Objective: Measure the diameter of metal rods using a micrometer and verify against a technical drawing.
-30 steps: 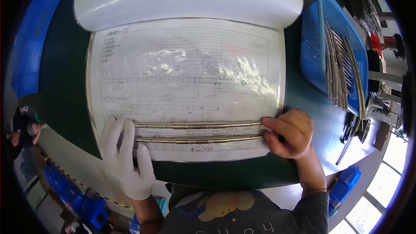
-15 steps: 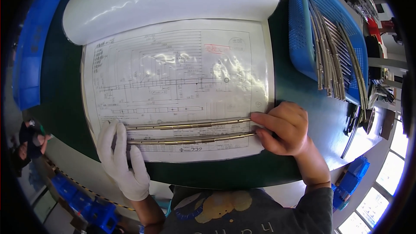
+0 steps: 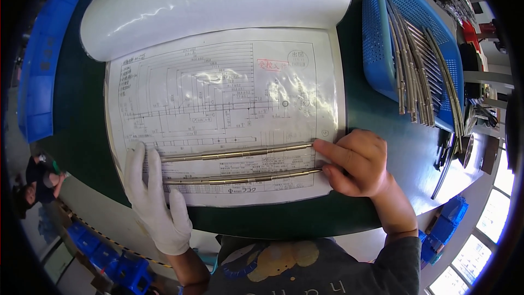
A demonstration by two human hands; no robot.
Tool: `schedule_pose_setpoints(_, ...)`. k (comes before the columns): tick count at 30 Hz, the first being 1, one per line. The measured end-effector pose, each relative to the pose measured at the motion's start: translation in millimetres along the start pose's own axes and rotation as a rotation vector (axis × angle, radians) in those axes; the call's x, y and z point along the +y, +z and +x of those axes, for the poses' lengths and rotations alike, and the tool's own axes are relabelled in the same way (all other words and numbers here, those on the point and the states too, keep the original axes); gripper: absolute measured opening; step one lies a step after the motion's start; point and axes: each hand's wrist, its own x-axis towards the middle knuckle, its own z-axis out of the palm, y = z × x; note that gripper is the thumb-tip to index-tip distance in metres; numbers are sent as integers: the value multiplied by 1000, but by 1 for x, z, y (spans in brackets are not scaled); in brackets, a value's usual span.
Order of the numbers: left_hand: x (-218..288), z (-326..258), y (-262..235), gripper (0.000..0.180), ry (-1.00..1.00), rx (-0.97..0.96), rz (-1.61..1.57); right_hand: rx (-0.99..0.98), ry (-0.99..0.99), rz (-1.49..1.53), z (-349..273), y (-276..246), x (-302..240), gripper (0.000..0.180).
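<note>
L hand [image 3: 159, 210], in a white glove, & bare R hand [image 3: 357, 164] bracket two slim, brass-toned metal rods over the lower part of a tech. drawing [image 3: 218, 90] on a dark green surface [image 3: 229, 218]. Upper rod [image 3: 240, 153] & lower rod [image 3: 245, 178] run L to R, near each other but apart, R ends tilted slightly up; can't tell if they lie flat on the sheet or just above it. L hand's fingers are spread, index & middle at the rods' L ends, thumb apart below; exact contact hidden by the glove. R hand's thumb & index are apart too, index tip at upper rod's R end, thumb at lower rod's; other fingers curl in. Drawing shows fine lines & a red stamp under glossy film; a white sheet [image 3: 218, 8] curls over its top edge. At R, a blue perforated basket [image 3: 375, 49] holds a bundle of similar rods [image 3: 412, 65], some jutting past its near rim. At far L, a long blue bin [image 3: 46, 71]; below it, a co-worker [image 3: 39, 183] in dark clothes. Bkgd: more blue bins [image 3: 103, 257] lower L, nr. yellow-&-black striped tape [image 3: 109, 236]; blue crates [image 3: 445, 226] & bright windows [image 3: 498, 205] lower R.
</note>
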Motion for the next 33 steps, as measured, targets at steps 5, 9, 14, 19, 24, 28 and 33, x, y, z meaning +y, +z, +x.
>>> schedule_pose_setpoints(5,2,3,0,57,10,-7,44,0,49,28,1,1,-1,38)
schedule_pose_setpoints(9,3,5,2,58,17,-8,70,-5,65,28,0,1,0,38)
schedule_pose_setpoints(14,4,3,2,59,7,-18,115,-14,75,28,1,1,0,41)
schedule_pose_setpoints(19,3,4,2,59,6,-17,113,-13,77,28,1,1,0,41)
schedule_pose_setpoints(24,5,5,2,59,8,-21,118,-11,76,24,1,1,0,41)
schedule_pose_setpoints(28,5,6,2,61,14,-24,115,-13,85,25,0,1,0,42)
schedule_pose_setpoints(33,5,8,3,62,19,-20,109,-19,94,18,1,1,0,43)
